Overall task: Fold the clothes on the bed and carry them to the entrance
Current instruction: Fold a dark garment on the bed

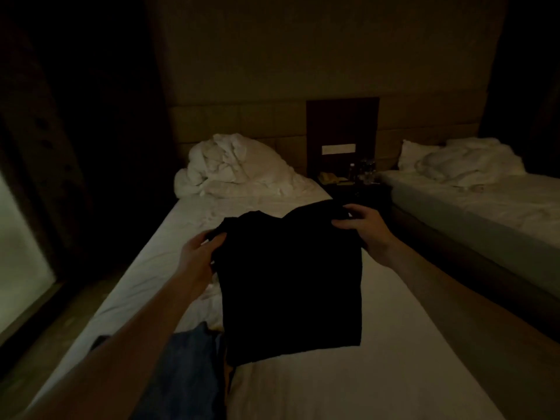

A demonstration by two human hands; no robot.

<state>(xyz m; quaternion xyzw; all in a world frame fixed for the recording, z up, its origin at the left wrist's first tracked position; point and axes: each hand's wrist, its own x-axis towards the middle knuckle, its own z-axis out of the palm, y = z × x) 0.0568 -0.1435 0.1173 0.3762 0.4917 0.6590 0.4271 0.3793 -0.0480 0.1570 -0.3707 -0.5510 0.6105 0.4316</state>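
Note:
A black garment (291,280) hangs over the middle of the white bed (394,344), held up by its top edge. My left hand (198,256) grips its upper left corner, and my right hand (362,228) pinches its upper right corner. The cloth drops flat toward me, its lower hem near the sheet. A blue denim garment (188,368) lies crumpled on the bed at the near left, partly under my left forearm.
A bunched white duvet (230,168) is piled at the head of the bed. A dark nightstand (348,181) with small items stands between this bed and a second bed (485,201) on the right. A window or glass panel (21,253) is at the left. The room is dim.

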